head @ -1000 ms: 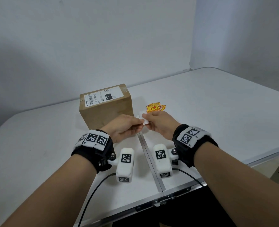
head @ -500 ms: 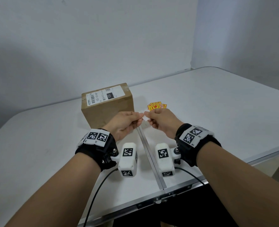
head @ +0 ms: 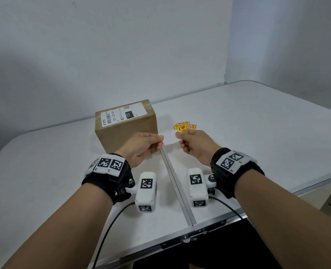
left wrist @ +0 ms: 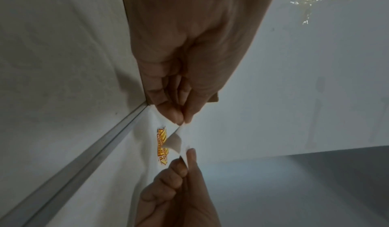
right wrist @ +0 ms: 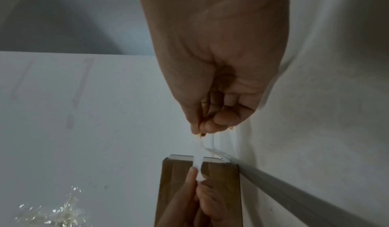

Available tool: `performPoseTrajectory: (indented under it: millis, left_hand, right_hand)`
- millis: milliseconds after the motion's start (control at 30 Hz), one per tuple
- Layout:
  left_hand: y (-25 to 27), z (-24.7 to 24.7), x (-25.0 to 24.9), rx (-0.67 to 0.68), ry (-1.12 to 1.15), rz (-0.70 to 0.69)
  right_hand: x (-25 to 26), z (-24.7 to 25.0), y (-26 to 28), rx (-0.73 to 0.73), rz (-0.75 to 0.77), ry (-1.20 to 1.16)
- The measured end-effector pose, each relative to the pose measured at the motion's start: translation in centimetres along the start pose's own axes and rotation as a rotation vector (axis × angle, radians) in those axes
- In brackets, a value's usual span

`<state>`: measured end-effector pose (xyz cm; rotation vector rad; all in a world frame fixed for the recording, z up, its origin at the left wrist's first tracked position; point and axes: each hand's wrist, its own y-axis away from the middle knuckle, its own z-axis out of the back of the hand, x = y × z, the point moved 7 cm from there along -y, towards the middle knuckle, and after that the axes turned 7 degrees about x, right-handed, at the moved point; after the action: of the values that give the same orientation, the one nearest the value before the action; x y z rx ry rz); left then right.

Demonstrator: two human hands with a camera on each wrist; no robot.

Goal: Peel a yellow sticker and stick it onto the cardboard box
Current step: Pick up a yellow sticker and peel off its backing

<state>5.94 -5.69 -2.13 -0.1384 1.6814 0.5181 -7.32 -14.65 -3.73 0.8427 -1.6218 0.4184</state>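
Your left hand (head: pixel 141 147) and right hand (head: pixel 194 145) were raised over the white table (head: pixel 257 133), just in front of the cardboard box (head: pixel 124 131), and between them you held a small white sheet (head: pixel 169 137), which looked like the pale back of a sticker or its liner; which of the two could not be told. Your left thumb and forefinger pinched its left end, your right thumb and forefinger pinched its right end, the other fingers of both hands curled in. The sheet's long axis ran from hand to hand, roughly level and parallel to the box's near face, with its white side toward you. In the left wrist view a white flap (left wrist: pixel 173 141) curled away from the strip between the two pinches. In the right wrist view a trace of yellow showed at your right fingertips (right wrist: pixel 207 125). The box stood upright with its white shipping label (head: pixel 124 113) on top. The pile of yellow stickers (head: pixel 184 126) lay flat on the table to the right of the box, just beyond your right hand.
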Motion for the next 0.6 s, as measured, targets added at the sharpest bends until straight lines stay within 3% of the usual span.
performPoseTrajectory:
  millis: [333, 600]
  left_hand:
    - [-0.6, -0.7, -0.6, -0.037, -0.152, -0.024]
    - [-0.4, -0.6, -0.2, -0.084, 0.009, -0.058]
  right_hand:
    - [-0.3, -1.1, -0.4, 0.051, 0.017, -0.034]
    - [-1.2, 0.9, -0.6, -0.048, -0.064, -0.211]
